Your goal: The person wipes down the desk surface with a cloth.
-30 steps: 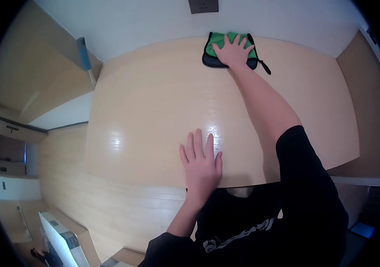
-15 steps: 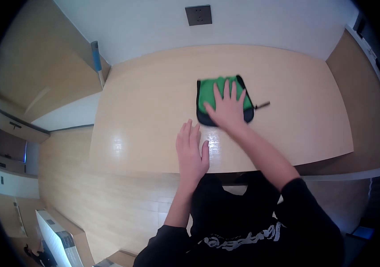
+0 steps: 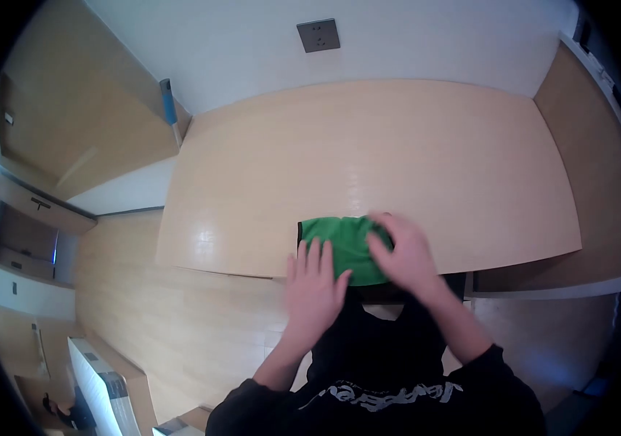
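A soft green pouch point(image 3: 350, 254) with black edging lies at the table's front edge, its near side hanging at or slightly past the edge. My left hand point(image 3: 314, 287) rests on its left part, fingers stretched out and slightly spread, thumb apart. At the pouch's right side is my right hand point(image 3: 412, 254), blurred a little, with bent fingers at the far right corner and the thumb over the green fabric. That hand appears to grip the corner, and its fingertips are partly hidden.
The light wood table point(image 3: 267, 160) meets a white wall with a dark socket plate point(image 3: 318, 35). A blue-handled stick point(image 3: 169, 103) leans at the far left corner. A wooden side panel point(image 3: 586, 138) borders the right. Boxes point(image 3: 103, 378) stand on the floor lower left.
The pouch has come from mid-table toward my body, to the front edge. My right hand moved from flat on top to its right side; my left hand now touches the pouch.
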Demonstrator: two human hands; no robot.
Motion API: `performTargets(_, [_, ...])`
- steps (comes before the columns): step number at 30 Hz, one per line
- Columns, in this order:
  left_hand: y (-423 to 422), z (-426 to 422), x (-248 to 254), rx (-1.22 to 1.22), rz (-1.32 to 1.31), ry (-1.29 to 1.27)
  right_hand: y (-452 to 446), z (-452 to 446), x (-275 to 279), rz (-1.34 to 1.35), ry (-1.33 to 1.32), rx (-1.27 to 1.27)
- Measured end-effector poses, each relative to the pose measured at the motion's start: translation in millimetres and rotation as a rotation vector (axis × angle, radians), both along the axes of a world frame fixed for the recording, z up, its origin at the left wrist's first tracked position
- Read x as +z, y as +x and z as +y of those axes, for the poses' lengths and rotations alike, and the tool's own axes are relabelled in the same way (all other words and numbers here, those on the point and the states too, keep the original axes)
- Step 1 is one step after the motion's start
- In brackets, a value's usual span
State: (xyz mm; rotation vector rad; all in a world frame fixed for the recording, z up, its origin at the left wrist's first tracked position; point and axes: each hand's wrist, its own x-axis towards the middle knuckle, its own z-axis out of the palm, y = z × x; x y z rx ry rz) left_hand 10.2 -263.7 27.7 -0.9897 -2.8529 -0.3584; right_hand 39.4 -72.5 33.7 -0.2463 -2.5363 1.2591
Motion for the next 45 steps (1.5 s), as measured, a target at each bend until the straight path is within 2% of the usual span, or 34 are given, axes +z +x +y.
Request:
performTargets(2, [3.4, 32.2, -9.3, 0.028, -0.047, 0.029, -37.3, 35.4, -10.4, 0.208, 0.237, -0.187])
performTargets(4, [3.4, 62.3, -10.8, 0.185, -0.084, -0.213, -74.7, 77.0, -23.8, 0.202, 0.243, -0.277])
performTargets(7, [-31.8, 84.8, -20.2, 0.236, -0.081, -0.206, -107.8, 126.5, -44.5, 0.181, 0.339, -0.402])
performTargets(9, [-65.2, 95.1, -32.0, 0.262, -0.022, -0.198, -117.8, 150.8, -57.4, 0.059, 0.445, -0.522])
performTargets(13, [-157.0, 124.0, -58.6, 0.315, 0.027, -0.115, -118.1, 154.0, -61.0, 0.038, 0.421, -0.526])
performTargets(18, [-263.0, 178.2, -51.7, 0.393, -0.074, -0.096, -119.6, 150.7, -60.3, -0.022, 0.432, -0.493])
performTargets(26, [-343.6, 221.4, -46.0, 0.402, -0.058, -0.018, -108.6, 147.3, -57.1, -0.107, 0.507, -0.499])
performTargets(30, [-339.3, 212.9, -43.4, 0.389, -0.014, -0.042, -110.4, 150.2, -51.3, -0.106, 0.495, -0.490])
performTargets(33, [-304.6, 182.4, -53.9, 0.190, 0.027, -0.024, -116.5, 150.0, -55.9, -0.086, 0.485, -0.484])
performTargets(39, [-154.8, 62.0, -50.8, -0.042, 0.096, -0.160, -121.5, 151.4, -57.4, -0.085, 0.474, -0.469])
performTargets(45, [-28.7, -18.0, -20.4, 0.034, -0.047, -0.205, -119.4, 153.7, -62.7, -0.054, 0.468, -0.478])
